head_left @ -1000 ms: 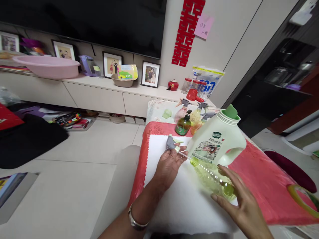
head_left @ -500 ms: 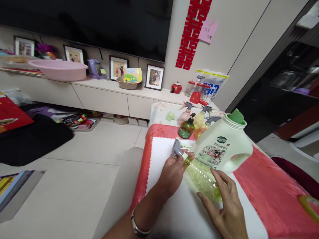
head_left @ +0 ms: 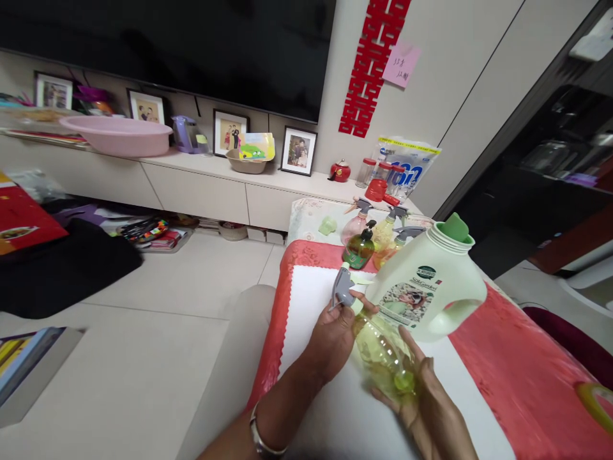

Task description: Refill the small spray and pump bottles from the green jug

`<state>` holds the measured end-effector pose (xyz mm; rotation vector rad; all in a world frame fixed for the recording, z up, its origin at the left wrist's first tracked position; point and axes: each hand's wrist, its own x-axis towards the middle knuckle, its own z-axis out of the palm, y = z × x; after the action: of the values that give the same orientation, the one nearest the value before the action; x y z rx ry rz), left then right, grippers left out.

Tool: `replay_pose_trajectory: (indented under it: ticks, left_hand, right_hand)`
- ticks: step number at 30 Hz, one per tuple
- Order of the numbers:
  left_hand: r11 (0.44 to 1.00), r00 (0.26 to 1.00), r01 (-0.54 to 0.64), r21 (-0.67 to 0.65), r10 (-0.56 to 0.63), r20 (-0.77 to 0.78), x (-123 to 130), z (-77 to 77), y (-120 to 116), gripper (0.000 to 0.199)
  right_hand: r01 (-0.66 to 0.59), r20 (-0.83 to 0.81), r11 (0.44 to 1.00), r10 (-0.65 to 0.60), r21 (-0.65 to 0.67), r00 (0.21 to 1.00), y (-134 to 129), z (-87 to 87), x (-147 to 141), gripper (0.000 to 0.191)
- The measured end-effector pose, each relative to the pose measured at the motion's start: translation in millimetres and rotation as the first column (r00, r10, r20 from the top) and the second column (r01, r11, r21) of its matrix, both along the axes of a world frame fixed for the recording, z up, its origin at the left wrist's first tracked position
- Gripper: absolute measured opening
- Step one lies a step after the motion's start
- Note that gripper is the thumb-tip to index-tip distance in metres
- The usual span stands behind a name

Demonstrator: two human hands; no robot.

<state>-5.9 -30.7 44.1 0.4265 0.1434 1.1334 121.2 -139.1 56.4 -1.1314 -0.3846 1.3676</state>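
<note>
On the near side of the pale-green jug (head_left: 433,278), a translucent yellow-green spray bottle (head_left: 378,345) tilts over the table (head_left: 507,370). The left hand (head_left: 331,342) grasps its grey spray head (head_left: 342,287); the right hand (head_left: 431,402) cups its lower end.

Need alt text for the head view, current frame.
A tilted, see-through yellow-green spray bottle is held over a white mat on a red cloth: left hand at its neck, by the gray spray head, right hand cupping its lower body. A large pale-green jug stands just beyond, with a green pump bottle farther back.
</note>
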Motion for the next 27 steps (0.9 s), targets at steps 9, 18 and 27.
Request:
replay_pose_trajectory:
  ticks: [9, 18, 27]
  left_hand:
    - [0.999, 0.998, 0.014, -0.037, -0.011, 0.062, -4, -2.7, 4, 0.028]
    - [0.991, 0.997, -0.077, -0.108, 0.077, 0.002, -3, -5.5, 8, 0.030]
    - [0.986, 0.995, -0.079, -0.150, 0.088, 0.055, -4, -8.6, 10, 0.030]
  right_hand:
    - [-0.044, 0.056, 0.997, 0.041, 0.059, 0.998, -5, -0.4, -3, 0.104]
    - [-0.097, 0.036, 0.984, 0.093, 0.147, 0.995, -5, -14.6, -1, 0.124]
    - [0.018, 0.230, 1.000, -0.021, 0.015, 0.973, -2, -16.6, 2, 0.104]
